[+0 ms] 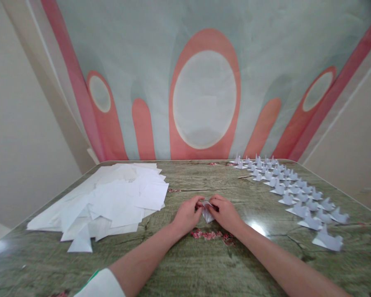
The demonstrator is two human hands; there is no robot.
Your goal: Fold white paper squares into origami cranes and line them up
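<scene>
Between my two hands, near the middle of the table, is a small piece of folded white paper (207,215). My left hand (187,214) pinches its left side with curled fingers. On the other side, the fingers of my right hand (225,213) are closed on its right edge. The paper narrows to a point toward me, and its upper part is partly hidden by my fingertips. Off to the right stand several folded paper figures (311,220) in slanting rows, each with upright points.
A spread pile of white paper sheets (120,194) covers the left of the wood-patterned table (173,264). One folded paper triangle (81,241) lies at the pile's near edge. Behind the table hangs a grey-green backdrop (154,53) with pink shapes.
</scene>
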